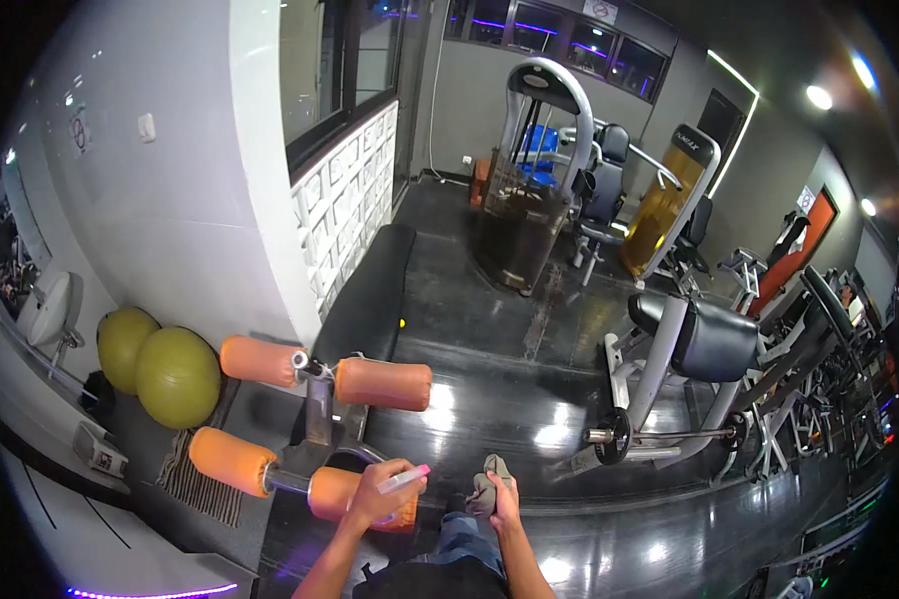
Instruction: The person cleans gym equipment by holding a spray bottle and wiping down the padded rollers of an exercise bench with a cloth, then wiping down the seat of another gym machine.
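Note:
My left hand (375,496) is closed around a small translucent bottle (402,480) with a pink top, held just over the lower orange foam roller (332,493) of a bench. In my right hand (507,503) a crumpled grey-green cloth (483,491) is gripped, hanging in front of my body and apart from the bench. Two upper foam rollers, including the right one (385,383), sit on the bench's metal post. A long black bench pad (365,290) stretches away behind them.
Two green exercise balls (178,377) rest by the wall at left, near a striped mat (198,479). To the right stands a padded bench machine (714,339) with a low barbell bar (669,434). A weight-stack machine (534,180) is farther back on the shiny dark floor (469,399).

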`<state>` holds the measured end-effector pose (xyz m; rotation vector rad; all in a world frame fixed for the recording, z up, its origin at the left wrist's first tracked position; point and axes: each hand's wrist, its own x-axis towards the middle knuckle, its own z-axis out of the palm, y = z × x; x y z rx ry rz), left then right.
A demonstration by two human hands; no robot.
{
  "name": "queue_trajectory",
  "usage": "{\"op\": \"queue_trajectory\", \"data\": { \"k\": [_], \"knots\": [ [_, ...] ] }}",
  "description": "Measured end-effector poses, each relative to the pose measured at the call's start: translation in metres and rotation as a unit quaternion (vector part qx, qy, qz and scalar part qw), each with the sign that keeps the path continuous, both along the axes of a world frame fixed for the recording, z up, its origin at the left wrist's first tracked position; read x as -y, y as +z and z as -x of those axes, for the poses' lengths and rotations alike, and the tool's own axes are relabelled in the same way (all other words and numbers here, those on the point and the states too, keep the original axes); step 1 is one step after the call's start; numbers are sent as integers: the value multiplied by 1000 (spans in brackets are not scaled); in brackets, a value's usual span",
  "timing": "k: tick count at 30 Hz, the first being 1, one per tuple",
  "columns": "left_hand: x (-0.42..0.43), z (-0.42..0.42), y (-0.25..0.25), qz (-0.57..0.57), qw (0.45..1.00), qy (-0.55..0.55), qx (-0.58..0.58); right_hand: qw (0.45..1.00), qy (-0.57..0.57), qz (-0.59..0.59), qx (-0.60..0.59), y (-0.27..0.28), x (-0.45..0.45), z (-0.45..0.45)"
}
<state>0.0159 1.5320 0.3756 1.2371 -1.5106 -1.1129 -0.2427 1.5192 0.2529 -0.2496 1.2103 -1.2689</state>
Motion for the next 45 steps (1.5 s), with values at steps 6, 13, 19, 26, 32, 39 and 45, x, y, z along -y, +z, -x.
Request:
{"op": "queue_trajectory", "data": {
  "k": [6,13,19,26,32,39,45],
  "knots": [
    [-26,-44,-11,-84,994,52,-40,999,23,24,-4,11,-17,-19],
    [-6,-86,-17,-97,992,71,-37,996,62,43,-38,34,9,-35],
    [27,-119,-16,-104,986,104,-73,938,297,98,-149,19,99,-65],
    [75,-150,-37,-141,986,82,-32,772,419,120,-462,20,232,-162],
    [106,-163,-30,-148,987,16,-62,581,537,54,-609,1,240,-182],
    [148,-180,22,-195,966,-125,-113,579,528,-84,-616,3,132,-189],
    [188,-197,53,-172,969,-158,-84,696,441,-25,-566,2,105,-180]
  ]
}}
